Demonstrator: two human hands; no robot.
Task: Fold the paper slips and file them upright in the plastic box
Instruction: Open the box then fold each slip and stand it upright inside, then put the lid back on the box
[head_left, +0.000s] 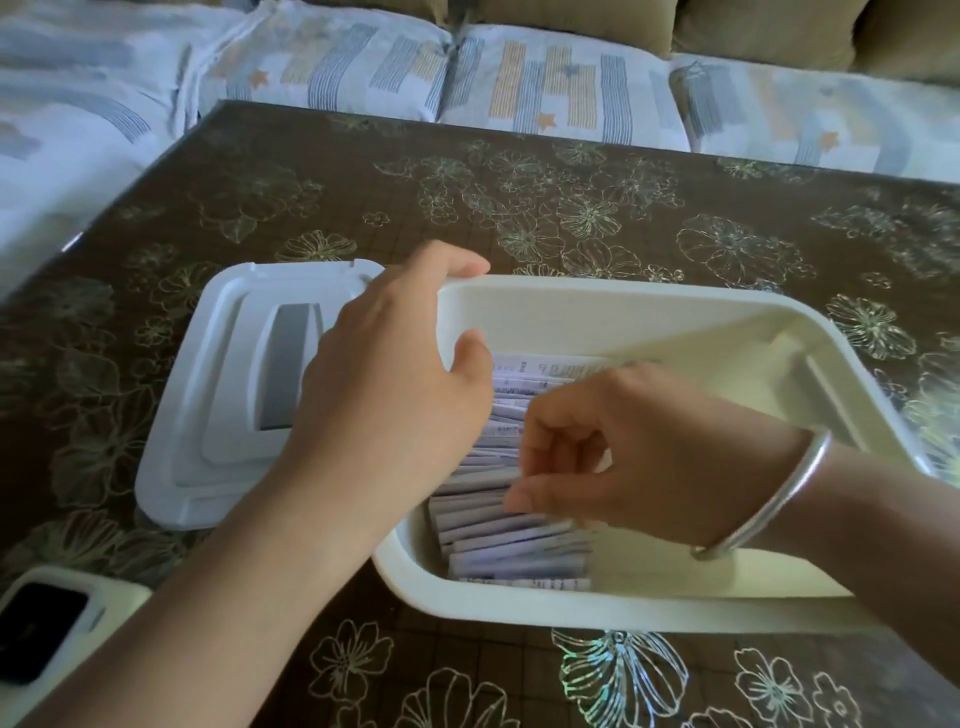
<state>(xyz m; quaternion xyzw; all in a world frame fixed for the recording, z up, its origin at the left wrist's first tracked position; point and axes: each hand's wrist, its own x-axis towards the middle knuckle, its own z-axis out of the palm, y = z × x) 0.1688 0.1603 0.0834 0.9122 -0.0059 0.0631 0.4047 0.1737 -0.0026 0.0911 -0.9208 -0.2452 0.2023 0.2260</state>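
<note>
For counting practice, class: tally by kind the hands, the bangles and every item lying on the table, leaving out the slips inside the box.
Hands: 2 (left hand, right hand)
Bangle: 1
Plastic box: 1
Lid: 1
White device: 1
Total: 6

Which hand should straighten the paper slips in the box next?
The right hand, probably. It is inside the plastic box, pinching at the row of paper slips. The left hand grips the box's left wall, so it looks busy steadying it.
</note>
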